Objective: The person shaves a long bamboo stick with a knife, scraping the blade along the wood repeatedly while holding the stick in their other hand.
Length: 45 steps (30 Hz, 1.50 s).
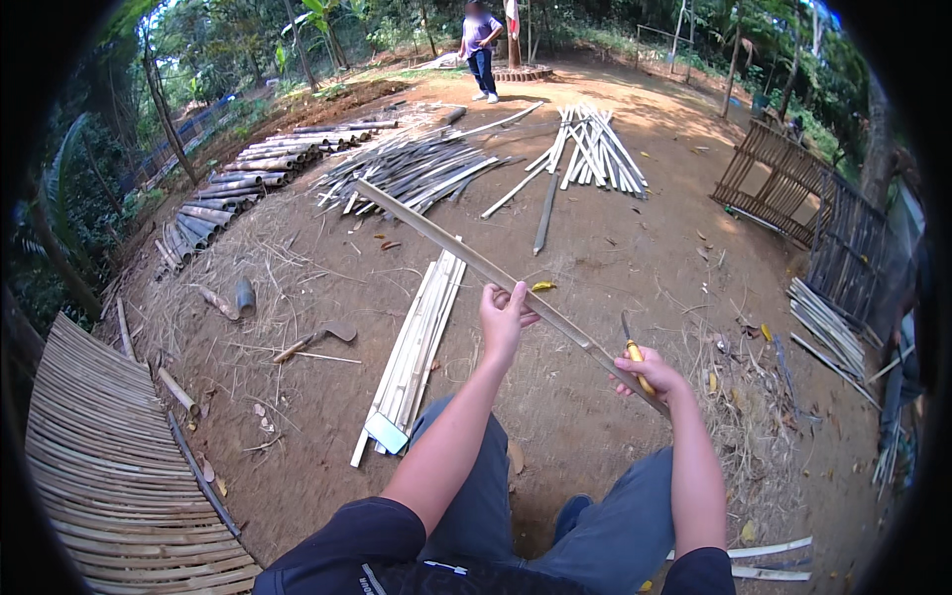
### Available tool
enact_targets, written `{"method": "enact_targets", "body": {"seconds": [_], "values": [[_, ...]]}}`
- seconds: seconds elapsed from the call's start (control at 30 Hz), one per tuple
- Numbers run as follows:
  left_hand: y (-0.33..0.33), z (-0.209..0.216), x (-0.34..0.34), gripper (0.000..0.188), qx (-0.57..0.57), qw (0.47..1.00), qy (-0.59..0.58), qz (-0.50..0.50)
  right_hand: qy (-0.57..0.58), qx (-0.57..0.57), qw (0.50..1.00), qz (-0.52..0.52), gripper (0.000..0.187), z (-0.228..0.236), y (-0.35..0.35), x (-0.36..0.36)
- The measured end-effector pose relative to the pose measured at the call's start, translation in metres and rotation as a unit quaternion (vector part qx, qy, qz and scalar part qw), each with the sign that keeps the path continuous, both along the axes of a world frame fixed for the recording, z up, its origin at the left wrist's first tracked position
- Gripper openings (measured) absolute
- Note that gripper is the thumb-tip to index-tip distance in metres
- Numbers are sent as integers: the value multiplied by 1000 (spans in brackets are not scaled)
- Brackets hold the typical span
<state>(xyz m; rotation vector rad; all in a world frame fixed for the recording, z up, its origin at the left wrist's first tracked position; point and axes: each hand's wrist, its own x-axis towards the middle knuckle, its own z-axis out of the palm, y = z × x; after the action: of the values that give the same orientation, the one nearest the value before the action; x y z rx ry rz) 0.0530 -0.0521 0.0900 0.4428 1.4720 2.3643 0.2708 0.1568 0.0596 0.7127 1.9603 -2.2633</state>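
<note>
A long split-bamboo strip [446,239] slants across in front of me, from far left down to near right. My left hand [506,319] is closed around its middle. In my right hand [654,377] is a knife [636,359] with a yellow handle, its dark narrow blade pointing up and away. The fingers of that hand are also at the strip's near end; whether they grip it I cannot tell. Left of my knees, a bundle of pale bamboo strips [421,332] lies on the ground, with a flat, light-coloured rectangular object [387,433] on its near end.
A curved-blade tool [322,339] lies on the dirt at left, beyond a slatted bamboo platform [109,466]. Farther off are bamboo poles [238,185], dark strips [421,171] and pale strips [600,149]. A person [480,50] stands at the back. Bamboo panels [773,183] stand at right.
</note>
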Motion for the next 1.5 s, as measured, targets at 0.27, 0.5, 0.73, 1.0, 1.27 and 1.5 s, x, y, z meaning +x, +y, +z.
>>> {"method": "enact_targets", "body": {"seconds": [0.27, 0.5, 0.73, 1.0, 1.27, 1.5], "values": [[-10, 3, -1, 33, -22, 1000, -3, -5, 13, -27, 999, 19, 36, 3, -2, 5], [-11, 1, -1, 32, -34, 999, -10, 3, 9, -32, 999, 31, 29, 9, -5, 9], [-11, 1, -1, 34, -24, 1000, -11, -2, 7, -43, 998, 38, 21, 7, -2, 11], [-13, 0, -3, 35, -26, 1000, -15, -1, 13, -80, 996, 26, 14, 1, 2, 11], [-12, -2, -4, 33, -18, 1000, -13, 0, 15, -66, 997, 22, 13, -4, 5, 10], [-12, -2, -3, 34, -24, 1000, -7, 4, 12, -56, 998, 18, 13, -7, 7, 8]]}}
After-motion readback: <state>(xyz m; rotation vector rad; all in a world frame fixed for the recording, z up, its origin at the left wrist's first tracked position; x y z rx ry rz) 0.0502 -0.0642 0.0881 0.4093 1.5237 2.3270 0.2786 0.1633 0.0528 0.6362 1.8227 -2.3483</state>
